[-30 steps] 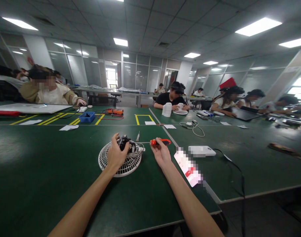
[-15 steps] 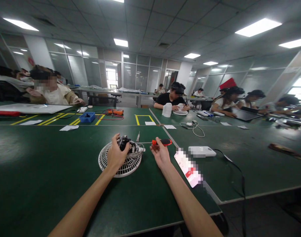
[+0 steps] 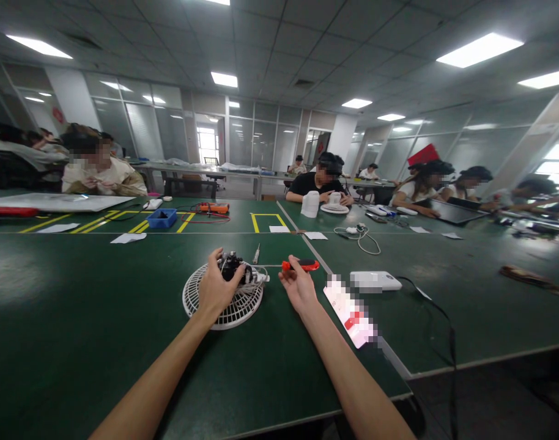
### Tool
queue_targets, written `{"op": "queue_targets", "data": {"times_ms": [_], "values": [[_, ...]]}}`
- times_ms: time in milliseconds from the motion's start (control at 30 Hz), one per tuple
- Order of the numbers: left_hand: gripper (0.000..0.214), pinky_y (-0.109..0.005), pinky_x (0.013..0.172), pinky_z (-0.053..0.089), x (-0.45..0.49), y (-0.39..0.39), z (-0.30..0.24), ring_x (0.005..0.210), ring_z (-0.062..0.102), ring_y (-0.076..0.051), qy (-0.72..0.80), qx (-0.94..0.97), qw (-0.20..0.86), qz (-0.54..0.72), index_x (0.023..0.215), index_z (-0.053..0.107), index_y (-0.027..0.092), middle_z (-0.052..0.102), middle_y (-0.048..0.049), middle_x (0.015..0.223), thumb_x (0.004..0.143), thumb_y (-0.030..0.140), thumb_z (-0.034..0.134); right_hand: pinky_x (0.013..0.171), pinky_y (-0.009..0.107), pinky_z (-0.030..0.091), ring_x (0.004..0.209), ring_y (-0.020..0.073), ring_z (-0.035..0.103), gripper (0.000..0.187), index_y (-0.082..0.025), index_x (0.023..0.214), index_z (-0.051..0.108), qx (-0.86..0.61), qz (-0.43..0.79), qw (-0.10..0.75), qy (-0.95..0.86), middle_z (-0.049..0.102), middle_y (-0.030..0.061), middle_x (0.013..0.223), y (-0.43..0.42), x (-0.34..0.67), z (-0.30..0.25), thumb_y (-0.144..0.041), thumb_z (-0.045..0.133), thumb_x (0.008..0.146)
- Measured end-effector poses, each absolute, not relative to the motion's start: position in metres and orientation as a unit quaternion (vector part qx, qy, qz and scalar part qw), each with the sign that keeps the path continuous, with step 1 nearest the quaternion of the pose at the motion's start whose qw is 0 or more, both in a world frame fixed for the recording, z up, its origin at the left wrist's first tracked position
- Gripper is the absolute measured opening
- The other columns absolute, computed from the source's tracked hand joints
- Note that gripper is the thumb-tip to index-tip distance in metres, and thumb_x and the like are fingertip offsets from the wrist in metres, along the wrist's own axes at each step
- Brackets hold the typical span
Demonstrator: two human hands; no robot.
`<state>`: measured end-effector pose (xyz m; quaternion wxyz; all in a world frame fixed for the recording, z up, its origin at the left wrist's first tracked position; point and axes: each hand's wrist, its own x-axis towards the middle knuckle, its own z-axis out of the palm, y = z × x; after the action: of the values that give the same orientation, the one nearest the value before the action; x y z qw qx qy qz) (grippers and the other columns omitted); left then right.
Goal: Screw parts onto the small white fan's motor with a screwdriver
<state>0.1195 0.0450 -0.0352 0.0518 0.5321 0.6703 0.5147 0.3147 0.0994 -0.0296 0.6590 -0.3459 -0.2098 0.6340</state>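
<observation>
My left hand [image 3: 215, 287] is closed around a black fan motor [image 3: 230, 264] with its wires and white parts. The motor sits above a round white fan grille [image 3: 236, 313], which lies on the green table. Between thumb and fingers, my right hand [image 3: 298, 287] grips a screwdriver [image 3: 309, 265] with a red and black handle. Its thin shaft points left at the white parts beside the motor; whether the tip touches a screw is too small to tell. Just behind the shaft lies a small pen-like tool [image 3: 256, 253] with a pale handle.
A lit phone [image 3: 346, 311] and a white power bank [image 3: 375, 281] with a black strap lie at right. Further back are a blue tray [image 3: 162, 218], an orange multimeter [image 3: 214, 208], paper slips and a coiled white cable [image 3: 369, 238]. Co-workers sit around the tables.
My left thumb has shifted slightly on the motor. The screwdriver and my right hand look almost unmoved. At far left, a co-worker has drawn a hand back from the table.
</observation>
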Motion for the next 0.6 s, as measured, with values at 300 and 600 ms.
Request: {"op": "queue_targets", "data": {"times_ms": [300, 600], "values": [[0.079, -0.051, 0.1, 0.055, 0.1167, 0.0467, -0.0396, 0.116, 0.07, -0.036, 0.67, 0.538, 0.04, 0.511, 0.144, 0.044, 0.022, 0.064, -0.0177, 0.139, 0.079, 0.057, 0.073, 0.072, 0.024, 0.064, 0.074, 0.0145, 0.076, 0.035, -0.024, 0.09, 0.06, -0.293, 0.654, 0.673, -0.184, 0.076, -0.0029, 0.075, 0.0973, 0.3161, -0.023, -0.006, 0.082, 0.068], [0.08, -0.052, 0.099, 0.055, 0.1176, 0.0459, -0.0373, 0.117, 0.069, -0.037, 0.672, 0.54, 0.044, 0.506, 0.145, 0.044, 0.021, 0.063, -0.0186, 0.14, 0.079, 0.055, 0.073, 0.055, 0.02, 0.058, 0.059, 0.0122, 0.069, 0.033, -0.022, 0.086, 0.061, -0.322, 0.645, 0.67, -0.175, 0.071, -0.0026, 0.067, 0.0974, 0.3171, -0.0228, -0.011, 0.087, 0.068]]}}
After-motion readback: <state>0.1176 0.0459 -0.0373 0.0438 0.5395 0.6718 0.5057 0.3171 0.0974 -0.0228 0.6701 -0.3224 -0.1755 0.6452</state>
